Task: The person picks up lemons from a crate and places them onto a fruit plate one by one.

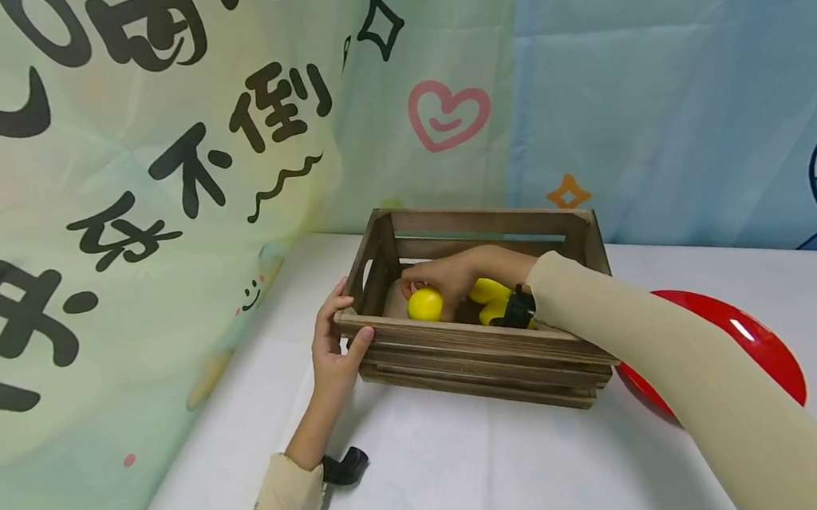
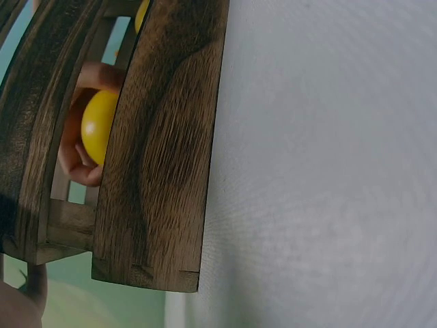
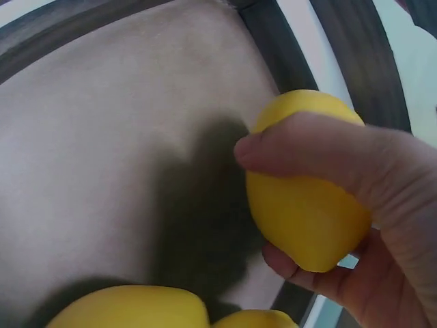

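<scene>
Right hand (image 1: 453,277) reaches inside the wooden crate (image 1: 473,346), fingers and thumb curled round a yellow lemon (image 1: 425,304) (smooth skin, held just above the crate floor near its left end). More lemons (image 1: 491,296) lie beside the wrist in the crate. Left hand (image 1: 333,349) grips the crate's left front corner, thumb on the rim. Crate stands on the white counter (image 1: 468,466); red plate (image 1: 754,348) just right of it.
</scene>
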`<control>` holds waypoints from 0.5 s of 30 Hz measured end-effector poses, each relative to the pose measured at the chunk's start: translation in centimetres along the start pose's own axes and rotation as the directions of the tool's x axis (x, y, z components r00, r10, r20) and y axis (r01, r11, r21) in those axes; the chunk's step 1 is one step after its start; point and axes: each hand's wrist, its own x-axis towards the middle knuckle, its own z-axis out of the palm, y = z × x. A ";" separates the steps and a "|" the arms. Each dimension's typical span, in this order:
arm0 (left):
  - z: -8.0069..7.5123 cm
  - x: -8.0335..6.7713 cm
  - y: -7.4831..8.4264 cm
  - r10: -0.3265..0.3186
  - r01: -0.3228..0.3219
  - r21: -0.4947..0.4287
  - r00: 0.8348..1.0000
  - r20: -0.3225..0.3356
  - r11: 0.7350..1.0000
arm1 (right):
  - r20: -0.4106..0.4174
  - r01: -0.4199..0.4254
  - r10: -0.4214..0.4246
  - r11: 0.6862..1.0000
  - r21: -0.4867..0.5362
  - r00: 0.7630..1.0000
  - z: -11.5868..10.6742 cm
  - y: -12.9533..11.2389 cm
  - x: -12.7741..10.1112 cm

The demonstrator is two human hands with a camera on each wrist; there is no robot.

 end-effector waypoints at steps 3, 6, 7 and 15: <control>-0.1 0.0 0.0 0.007 -0.007 -0.003 1.000 -0.010 1.000 | -0.001 -0.018 0.018 1.000 0.023 1.000 -0.4 -0.3 -0.1; 0.0 0.0 0.1 0.011 -0.011 -0.004 1.000 -0.009 1.000 | 0.007 -0.033 0.033 0.999 0.024 0.999 -0.5 -0.5 -0.2; 0.1 0.0 0.1 0.010 -0.010 -0.006 1.000 -0.010 1.000 | 0.012 -0.036 0.036 0.999 0.025 0.999 -0.5 -0.5 -0.2; 0.1 0.1 0.2 -0.001 0.001 -0.006 1.000 -0.011 1.000 | -0.032 -0.042 0.043 0.999 0.027 0.999 -0.9 -0.8 -0.6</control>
